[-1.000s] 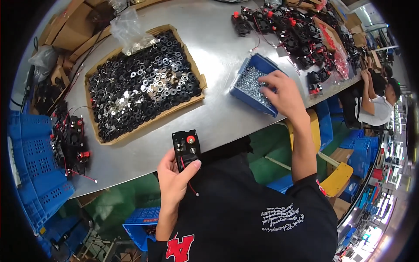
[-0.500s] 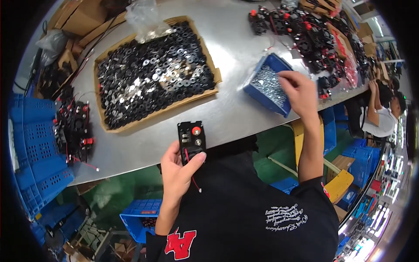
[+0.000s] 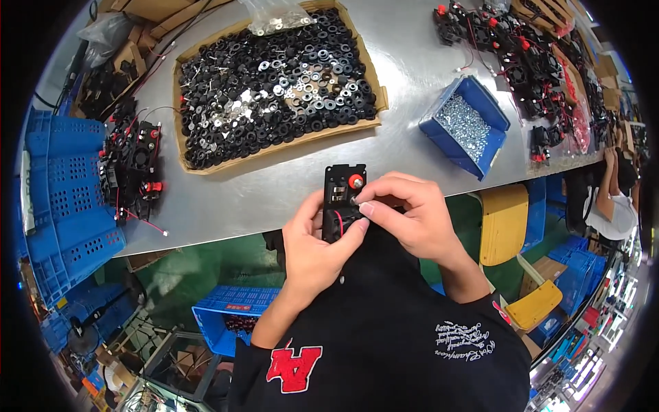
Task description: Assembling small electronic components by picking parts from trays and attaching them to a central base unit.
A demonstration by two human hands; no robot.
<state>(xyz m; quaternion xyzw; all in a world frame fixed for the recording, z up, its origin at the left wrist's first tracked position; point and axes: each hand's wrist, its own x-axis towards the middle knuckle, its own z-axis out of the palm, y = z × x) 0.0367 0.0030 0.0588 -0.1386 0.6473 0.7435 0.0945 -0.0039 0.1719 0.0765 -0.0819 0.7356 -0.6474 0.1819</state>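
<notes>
My left hand (image 3: 317,240) is closed around a black plastic panel (image 3: 336,175), held upright just off the table's front edge. The panel carries a red terminal knob (image 3: 355,181), metal contacts and a red wire. At the panel's right side, my right hand (image 3: 410,214) pinches with thumb and forefinger against the spot below the red knob. Whatever sits between those fingertips is mostly hidden; a bit of metal shows there. To the right on the table stands a blue bin (image 3: 495,117) of small shiny metal hardware (image 3: 461,125).
A cardboard tray (image 3: 274,156) full of black rings and metal washers lies at the far left. Wired black assemblies (image 3: 137,172) sit beside a blue crate (image 3: 68,199); more are heaped (image 3: 528,62) at far right. A yellow chair (image 3: 504,223) stands near; another person (image 3: 614,199) sits beyond.
My right hand has left the blue bin and come down and left to the panel. The left hand has raised the panel slightly to the right; the whole view has shifted.
</notes>
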